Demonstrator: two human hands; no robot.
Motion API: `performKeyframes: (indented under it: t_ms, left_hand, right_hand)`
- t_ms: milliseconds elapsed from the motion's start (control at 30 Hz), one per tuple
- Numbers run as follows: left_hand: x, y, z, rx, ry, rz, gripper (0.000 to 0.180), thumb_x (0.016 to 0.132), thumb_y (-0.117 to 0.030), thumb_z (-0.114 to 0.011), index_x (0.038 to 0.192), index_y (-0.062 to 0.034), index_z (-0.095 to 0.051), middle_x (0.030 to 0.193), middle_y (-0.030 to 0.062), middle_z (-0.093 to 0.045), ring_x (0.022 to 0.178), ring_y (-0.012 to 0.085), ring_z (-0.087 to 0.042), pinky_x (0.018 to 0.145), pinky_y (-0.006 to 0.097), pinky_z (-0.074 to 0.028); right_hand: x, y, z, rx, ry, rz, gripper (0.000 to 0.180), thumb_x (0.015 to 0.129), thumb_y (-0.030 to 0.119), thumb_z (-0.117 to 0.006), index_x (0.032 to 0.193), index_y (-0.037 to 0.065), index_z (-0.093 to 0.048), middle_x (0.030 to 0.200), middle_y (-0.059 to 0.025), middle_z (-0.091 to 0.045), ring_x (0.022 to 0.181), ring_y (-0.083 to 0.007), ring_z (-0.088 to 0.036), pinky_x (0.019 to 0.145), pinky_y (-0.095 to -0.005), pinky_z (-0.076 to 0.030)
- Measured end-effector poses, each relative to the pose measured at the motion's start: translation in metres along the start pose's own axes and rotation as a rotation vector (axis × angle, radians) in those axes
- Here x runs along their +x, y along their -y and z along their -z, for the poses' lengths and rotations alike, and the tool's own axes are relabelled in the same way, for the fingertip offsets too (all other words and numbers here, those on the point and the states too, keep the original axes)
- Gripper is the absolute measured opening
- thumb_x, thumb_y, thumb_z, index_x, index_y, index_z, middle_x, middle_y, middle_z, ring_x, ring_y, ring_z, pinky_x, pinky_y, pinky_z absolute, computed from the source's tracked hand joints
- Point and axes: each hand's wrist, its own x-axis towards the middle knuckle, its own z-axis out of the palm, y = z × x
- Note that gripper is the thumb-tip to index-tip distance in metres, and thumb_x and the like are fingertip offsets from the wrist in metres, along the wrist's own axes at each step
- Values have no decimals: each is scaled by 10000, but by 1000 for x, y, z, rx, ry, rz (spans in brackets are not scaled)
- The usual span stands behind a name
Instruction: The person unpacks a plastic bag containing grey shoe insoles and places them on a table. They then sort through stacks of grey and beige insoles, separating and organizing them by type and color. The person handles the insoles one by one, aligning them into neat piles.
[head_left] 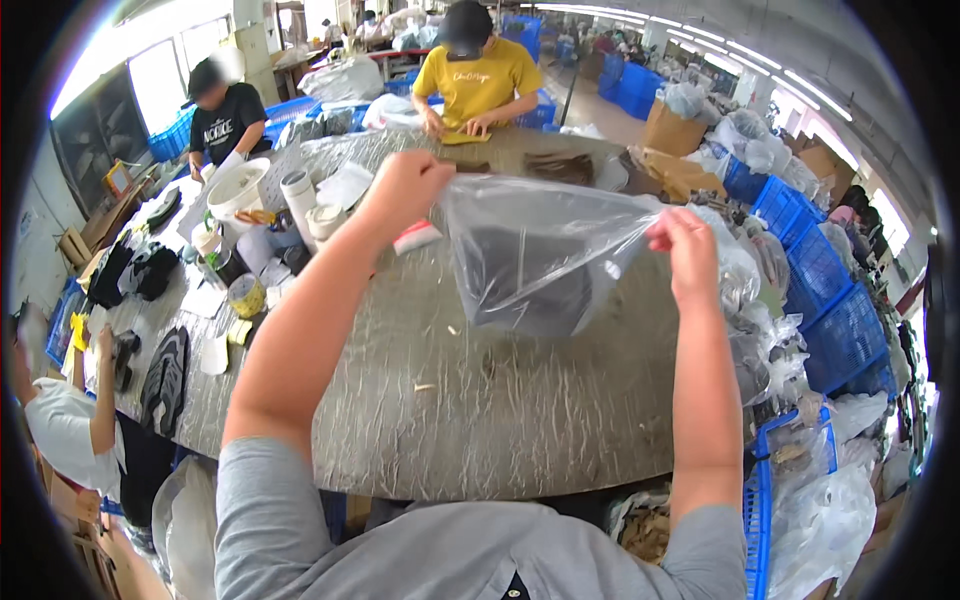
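A clear plastic bag (615, 215) is stretched between my two hands above the table. My left hand (412, 182) is closed, pinching the bag's upper left corner. On the other side, my right hand (686, 243) grips the upper right corner, with the film pulled into tight creases towards it. A dark grey, flat, roughly square item (515, 270) shows through the film in the bag's lower part; its kind cannot be made out. Both arms reach forward over the worn grey table (480, 430).
White bucket (238, 190), tape roll (246, 296) and tubs crowd the left; a dark shoe part (166, 375) lies nearer. Brown flat pieces (560, 168) lie far ahead. Blue crates (815, 260) and plastic bags line the right. A person in yellow (475, 80) works opposite; others are left.
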Motion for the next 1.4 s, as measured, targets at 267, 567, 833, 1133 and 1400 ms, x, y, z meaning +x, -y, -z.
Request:
performKeyframes:
  t_ms: [267,567,833,1133,1400]
  left_hand:
    - [57,-108,29,-388,-180,-169,343,928,-295,-611,927,48,-623,798,50,-623,758,186,-706,713,249,-494]
    - [-34,-155,-54,-83,-40,-920,843,710,-528,-785,1306,-2,-505,1262,151,-556,1157,312,-539,1010,420,-397]
    - [-90,-15,-168,173,-321,-455,974,662,-112,-858,1446,17,-295,1403,235,-405,1314,414,-342,1106,503,-269]
    - [-34,75,-148,159,553,211,360,778,-181,-762,1081,-21,-653,1020,163,-662,1013,273,-598,912,422,-426]
    - [-25,-14,-193,145,252,-291,272,803,-125,-697,1054,-29,-652,1077,182,-632,1045,339,-578,950,431,-429]
  right_hand:
    - [51,64,39,736,-192,462,168,966,141,-563,873,9,-608,802,-64,-612,762,-189,-620,754,-343,-526]
    - [-22,86,-27,711,-88,384,642,862,113,-715,1357,47,-312,1030,-45,-530,842,-155,-576,834,-303,-499]
    - [-114,-16,-18,111,-190,319,425,865,44,-679,1246,40,-490,1070,-47,-552,888,-132,-567,840,-299,-505]
    - [-165,-96,-54,67,37,-49,483,809,75,-715,1240,60,-499,1157,-158,-506,924,-231,-596,838,-360,-506]
    - [-115,-96,-14,-470,-176,44,774,735,74,-759,1409,133,-381,1359,-240,-393,1235,-427,-447,1017,-493,-397]
